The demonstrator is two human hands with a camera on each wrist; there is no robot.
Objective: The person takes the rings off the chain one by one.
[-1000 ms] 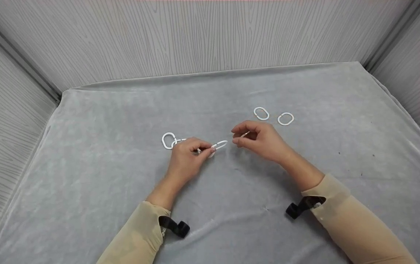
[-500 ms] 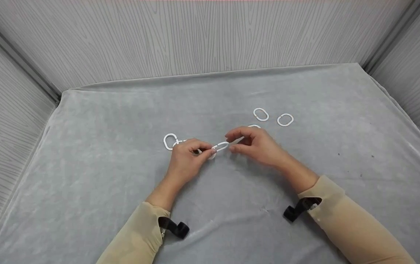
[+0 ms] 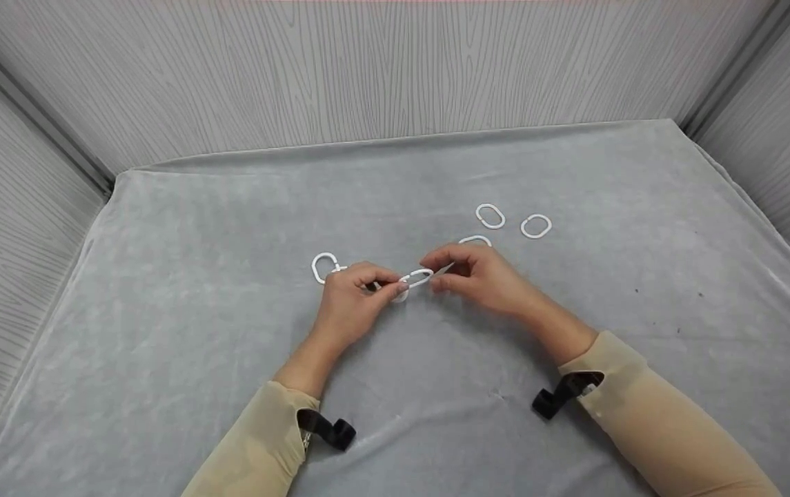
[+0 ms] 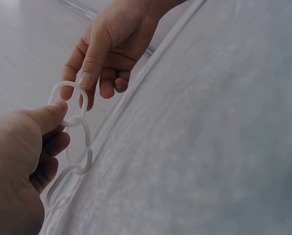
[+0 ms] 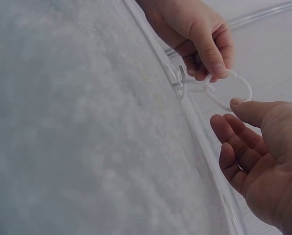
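Observation:
Between thumb and fingers, my left hand (image 3: 353, 297) grips a white oval plastic ring (image 3: 422, 271). Other white rings (image 4: 88, 131) link onto it in a short chain hanging below my left fingers. The chain's far end, a ring (image 3: 314, 268), shows left of that hand, while its middle is hidden in the head view. My right hand (image 3: 488, 279) has thumb and index finger at the right end of the held ring, seeming to pinch it. In the right wrist view the thumb lies on the ring (image 5: 248, 90) and the other fingers are bent beneath.
Just behind my right hand a loose white ring (image 3: 475, 239) is partly covered. Two more rings, one nearer (image 3: 478, 215) and one further right (image 3: 536, 237), lie flat on the grey cloth (image 3: 160, 310). A grey wood-grain panel (image 3: 367, 69) stands along the back.
My right hand has moved left and slightly down, up to the ring in my left hand, uncovering a loose ring behind it. The chain's left end has shifted slightly right; my left hand stays put.

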